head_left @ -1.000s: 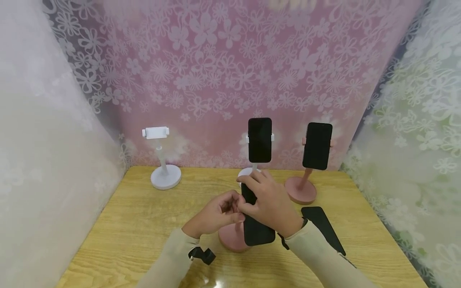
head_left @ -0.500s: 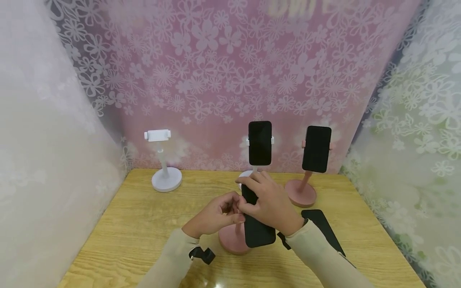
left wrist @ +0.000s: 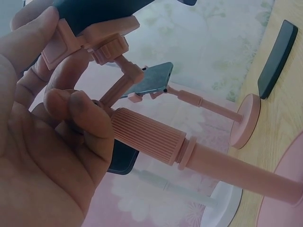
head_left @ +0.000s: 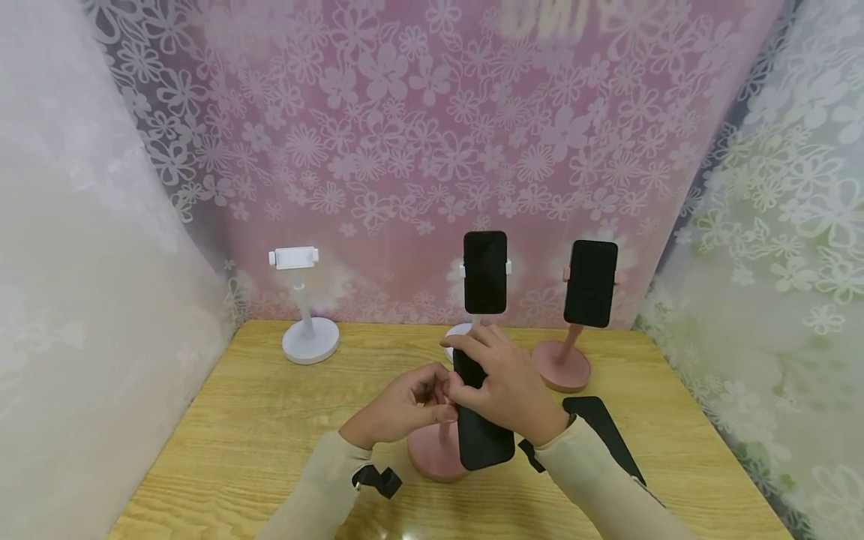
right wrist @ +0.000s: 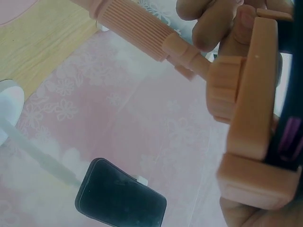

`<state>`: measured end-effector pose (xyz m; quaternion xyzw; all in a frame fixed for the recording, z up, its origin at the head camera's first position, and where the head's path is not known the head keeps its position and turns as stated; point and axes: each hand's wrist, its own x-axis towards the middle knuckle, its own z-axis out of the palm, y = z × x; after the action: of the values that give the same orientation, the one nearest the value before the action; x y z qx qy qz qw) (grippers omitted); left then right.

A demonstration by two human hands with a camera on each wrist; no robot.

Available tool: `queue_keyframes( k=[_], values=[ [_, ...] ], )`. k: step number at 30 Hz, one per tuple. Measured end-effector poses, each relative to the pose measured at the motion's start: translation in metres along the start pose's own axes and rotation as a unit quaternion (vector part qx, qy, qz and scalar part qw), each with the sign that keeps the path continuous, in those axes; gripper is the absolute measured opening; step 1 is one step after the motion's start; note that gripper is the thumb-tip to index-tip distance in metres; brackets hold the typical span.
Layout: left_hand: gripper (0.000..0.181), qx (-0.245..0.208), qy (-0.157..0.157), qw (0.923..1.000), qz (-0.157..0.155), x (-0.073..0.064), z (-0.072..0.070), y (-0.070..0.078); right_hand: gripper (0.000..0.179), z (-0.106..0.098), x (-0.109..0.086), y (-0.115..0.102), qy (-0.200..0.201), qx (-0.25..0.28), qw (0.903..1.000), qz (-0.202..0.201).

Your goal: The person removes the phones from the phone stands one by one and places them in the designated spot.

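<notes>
My left hand (head_left: 401,409) pinches the clamp of a pink phone stand (head_left: 435,454); in the left wrist view, the thumb presses the clamp's side arm (left wrist: 61,47) and the other fingers are curled below. A black phone (head_left: 484,442) sits tilted against the clamp, above the stand's base. My right hand (head_left: 509,382) grips this phone from the right, fingers over its upper part. From the right wrist, the clamp's back (right wrist: 253,90) and its round knob (right wrist: 225,87) show close up, with the phone's edge beside them. The hands hide part of the clamp from the head view.
Behind stand a white stand with a phone (head_left: 484,271) and a pink stand with a phone (head_left: 590,283). A white stand (head_left: 310,341) at the back left has a bare clamp. Another black phone (head_left: 604,431) lies on the wooden table (head_left: 270,427), near the right forearm.
The head view has shifted, so the stands at the back appear slightly lower. Both hands keep their hold on the clamp and phone, with hardly any movement.
</notes>
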<state>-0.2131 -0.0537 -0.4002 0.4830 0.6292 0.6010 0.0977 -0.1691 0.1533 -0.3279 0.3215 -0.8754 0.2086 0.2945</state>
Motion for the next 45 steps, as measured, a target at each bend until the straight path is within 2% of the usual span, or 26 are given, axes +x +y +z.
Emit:
queue_keyframes(
  k=[7,11,15,19,22,29,37,41,45],
  values=[
    [0.026,0.004,-0.004,1.0,0.002,0.0,0.001,-0.001,0.04,0.001,-0.002,0.003,0.012,0.017,0.9996,-0.017],
    [0.026,0.008,-0.005,1.0,-0.001,0.0,0.001,-0.001,0.04,0.0,-0.002,0.004,0.012,0.044,0.9988,-0.016],
    [0.018,0.027,0.008,0.9994,-0.017,0.0,0.002,0.002,0.04,0.0,-0.003,0.003,0.011,0.068,0.9975,-0.014],
    [0.009,0.053,0.03,0.9977,-0.032,-0.001,0.005,0.004,0.041,0.0,-0.002,0.002,0.008,0.064,0.9978,-0.018],
    [0.009,0.069,0.048,0.9962,-0.024,-0.001,0.008,0.004,0.042,0.001,-0.002,0.002,0.007,0.056,0.9983,-0.019],
    [0.015,0.086,0.086,0.9923,0.023,-0.001,0.016,0.003,0.043,0.003,-0.004,0.003,0.013,0.046,0.9986,-0.023],
    [0.014,0.103,0.099,0.9891,0.037,-0.002,0.02,0.007,0.043,0.003,-0.009,0.004,0.026,0.05,0.9982,-0.019],
    [0.014,0.125,0.103,0.9868,0.01,-0.003,0.021,0.015,0.043,0.004,-0.01,0.004,0.037,0.046,0.9979,-0.026],
    [0.015,0.139,0.109,0.9836,-0.037,-0.003,0.023,0.022,0.042,0.005,-0.011,0.004,0.044,0.037,0.9978,-0.031]
  ],
)
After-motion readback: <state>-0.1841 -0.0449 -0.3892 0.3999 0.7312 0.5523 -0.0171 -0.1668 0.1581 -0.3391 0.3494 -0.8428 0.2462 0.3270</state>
